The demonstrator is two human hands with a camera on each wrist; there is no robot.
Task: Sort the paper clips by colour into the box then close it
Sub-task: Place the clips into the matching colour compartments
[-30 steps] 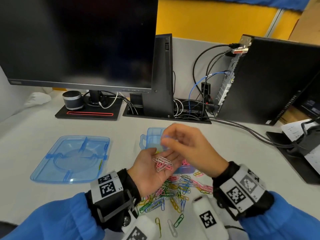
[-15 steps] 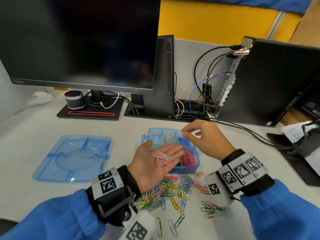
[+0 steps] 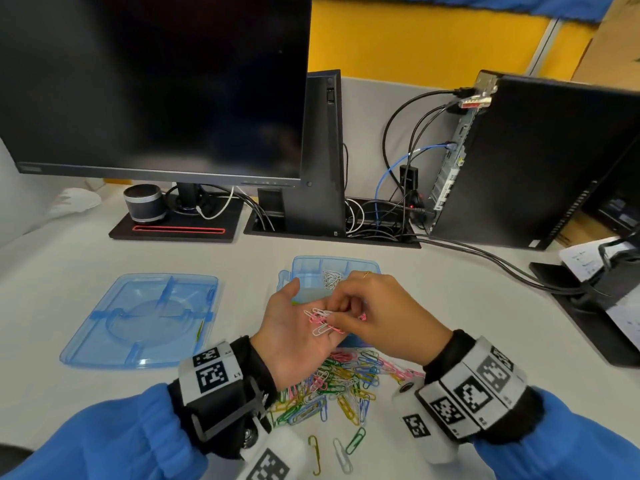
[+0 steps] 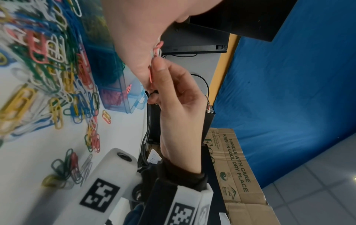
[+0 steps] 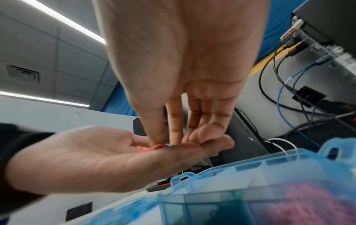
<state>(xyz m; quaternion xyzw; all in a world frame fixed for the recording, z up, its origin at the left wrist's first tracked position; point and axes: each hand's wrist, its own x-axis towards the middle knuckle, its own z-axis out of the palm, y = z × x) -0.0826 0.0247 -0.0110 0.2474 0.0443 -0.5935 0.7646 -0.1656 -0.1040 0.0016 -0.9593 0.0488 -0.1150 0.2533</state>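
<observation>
My left hand [image 3: 291,323] lies palm up above the open blue box [image 3: 311,266], with a few pink and white paper clips [image 3: 320,320] on the palm. My right hand [image 3: 334,311] reaches in from the right; its thumb and forefinger pinch a pink clip [image 5: 146,148] on that palm. White clips [image 3: 330,278] lie in a far compartment, and pink clips [image 4: 115,97] fill a near one. A mixed pile of coloured clips [image 3: 332,386] is spread on the desk below both hands. The hands hide most of the box.
The box's blue lid [image 3: 145,317] lies flat on the desk at the left. A few loose clips [image 3: 341,452] lie near the desk's front edge. Behind stand a monitor [image 3: 156,84], a small speaker [image 3: 142,202], a PC tower [image 3: 540,161] and cables [image 3: 485,261].
My right hand has come back from over the far right of the box to my left palm and now pinches a clip there. The left hand has barely moved.
</observation>
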